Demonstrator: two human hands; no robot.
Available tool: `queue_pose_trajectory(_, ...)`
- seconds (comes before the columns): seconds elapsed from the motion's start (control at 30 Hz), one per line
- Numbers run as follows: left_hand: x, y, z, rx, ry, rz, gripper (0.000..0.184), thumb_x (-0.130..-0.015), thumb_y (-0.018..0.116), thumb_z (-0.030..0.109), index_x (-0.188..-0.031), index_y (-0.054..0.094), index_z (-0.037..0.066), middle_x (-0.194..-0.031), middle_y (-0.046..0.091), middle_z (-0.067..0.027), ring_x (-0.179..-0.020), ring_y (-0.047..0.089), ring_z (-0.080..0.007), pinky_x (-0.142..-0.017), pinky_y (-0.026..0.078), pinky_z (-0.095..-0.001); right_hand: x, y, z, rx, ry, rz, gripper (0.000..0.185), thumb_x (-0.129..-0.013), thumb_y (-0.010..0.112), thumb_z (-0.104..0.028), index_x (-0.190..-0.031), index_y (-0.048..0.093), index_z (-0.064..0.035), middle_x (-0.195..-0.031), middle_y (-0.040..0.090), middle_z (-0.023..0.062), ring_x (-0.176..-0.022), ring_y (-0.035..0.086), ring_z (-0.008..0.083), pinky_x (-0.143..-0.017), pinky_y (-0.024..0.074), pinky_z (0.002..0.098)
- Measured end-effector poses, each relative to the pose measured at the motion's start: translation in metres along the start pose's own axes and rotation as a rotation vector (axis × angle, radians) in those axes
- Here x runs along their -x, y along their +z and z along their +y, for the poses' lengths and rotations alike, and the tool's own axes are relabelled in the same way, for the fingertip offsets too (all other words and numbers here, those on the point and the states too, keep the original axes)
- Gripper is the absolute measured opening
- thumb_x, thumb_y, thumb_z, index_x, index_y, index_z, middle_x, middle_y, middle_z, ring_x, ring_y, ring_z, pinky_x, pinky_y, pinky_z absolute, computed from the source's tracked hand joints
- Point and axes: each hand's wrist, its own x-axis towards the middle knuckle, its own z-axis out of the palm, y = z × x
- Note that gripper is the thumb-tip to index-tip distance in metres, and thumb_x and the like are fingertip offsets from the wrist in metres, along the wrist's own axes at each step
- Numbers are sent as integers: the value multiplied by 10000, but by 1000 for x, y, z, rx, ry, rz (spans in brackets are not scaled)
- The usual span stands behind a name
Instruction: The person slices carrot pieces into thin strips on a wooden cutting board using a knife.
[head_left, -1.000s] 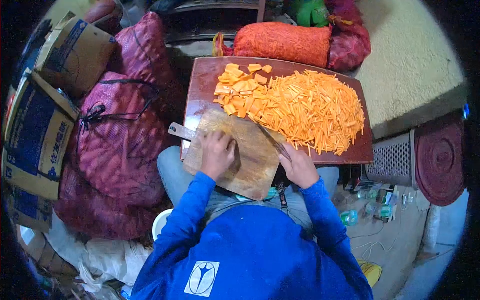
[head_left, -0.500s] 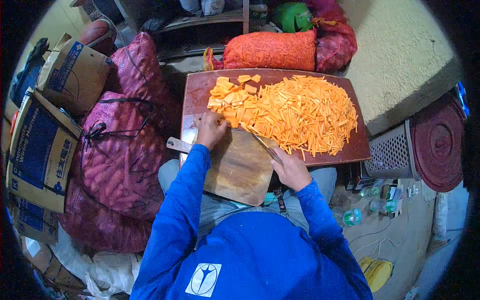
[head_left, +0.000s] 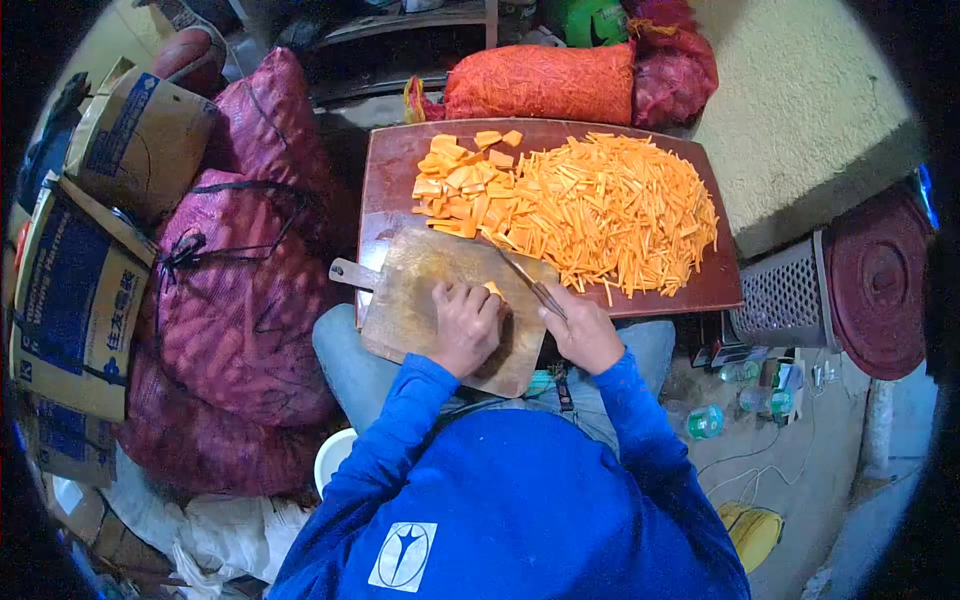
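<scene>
Left hand (head_left: 467, 328) moved to board (head_left: 415, 268), holding slice (head_left: 492, 287); right hand (head_left: 586, 330) grips knife (head_left: 529, 278); "Harness" carton (head_left: 78, 290).

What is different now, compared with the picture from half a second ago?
The left hand moved from the flat orange slices back over the cutting board, toward the body; an orange piece now shows at its fingers. The right hand still holds the knife.

Bright blue shirt (head_left: 510, 490), plain fabric, long sleeves (head_left: 640, 425) same blue, reaching the wrists. White square logo (head_left: 403, 556) on the wearer's left front: dark oval outline, dark figure inside, arms spread upward. Faded light-blue trousers (head_left: 340, 350), look like denim. Left hand (head_left: 467, 328) and right hand (head_left: 587, 332) both bare.
</scene>
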Motion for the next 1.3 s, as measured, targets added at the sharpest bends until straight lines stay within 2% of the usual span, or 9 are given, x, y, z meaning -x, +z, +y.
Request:
queue_pose_trajectory(0.07,3,-2,1,92,-63,103,214,-797,769,133,-1006,734,108,-1048,682,-72,-1023,632,-309,-944,390,-542,10,0,-10,-154,-21,-1,380,-1022,632,-168,-1379,606,-40,-1040,728,283,-991,697,500,-830,563,523)
queue_pose_trajectory(0.2,5,-5,-13,178,-129,65,268,-786,784,135,-1050,746,108,-1088,689,-82,-1047,626,-317,-947,389,-525,22,19,-11,-211,23,-28,389,-1023,628,-148,-1390,602,-20,-1081,723,287,-1028,697,498,-863,563,497)
queue_pose_trajectory(0.27,8,-6,-18,203,-23,12,359,-735,763,121,-1093,746,93,-1098,654,-90,-1107,583,-312,-961,387,-522,23,24,-14,-239,-23,-9,400,-1030,621,-243,-1381,595,-55,-1067,716,302,-1004,685,518,-835,549,579)
queue_pose_trajectory(0.4,18,-2,-17,160,0,-16,402,-722,743,93,-1124,750,84,-1132,639,-111,-1132,571,-333,-987,387,-536,27,17,-22,-113,-30,-63,416,-1025,620,-240,-1395,583,-53,-1127,718,290,-1015,690,504,-838,555,594)
queue_pose_trajectory(0.63,22,-4,-9,89,-38,-106,423,-777,676,62,-1194,742,54,-1162,617,-121,-1165,545,-339,-1000,385,-556,46,9,-35,25,-53,-104,474,-1020,631,-256,-1440,507,-73,-1111,727,270,-950,708,489,-772,563,605)
queue_pose_trajectory(0.73,22,-7,-9,81,-26,-124,405,-792,671,71,-1190,745,48,-1163,615,-116,-1172,540,-339,-998,384,-556,46,2,-47,65,103,-217,422,-1009,644,-184,-1401,560,-51,-1137,723,256,-1025,695,473,-818,561,565)
queue_pose_trajectory(0.8,22,-5,-9,91,-22,-118,391,-798,671,77,-1180,750,48,-1166,616,-114,-1175,538,-339,-998,383,-556,45,17,-30,72,-25,-128,437,-1023,632,-265,-1397,494,-87,-1015,730,248,-880,716,475,-719,558,611)
queue_pose_trajectory(1.0,21,-4,-12,125,-22,-43,357,-803,697,107,-1149,762,45,-1146,636,-110,-1138,562,-336,-1014,373,-573,2,38,-19,53,-132,-103,456,-1020,636,-262,-1413,499,-77,-1031,736,256,-887,721,476,-722,568,596)
queue_pose_trajectory(1.3,27,-1,-13,118,-77,-36,348,-785,701,100,-1126,745,52,-1143,629,-125,-1133,563,-341,-1055,369,-569,26,20,-23,43,-89,-180,544,-1006,651,-246,-1482,468,-56,-1062,730,272,-934,712,490,-743,567,598)
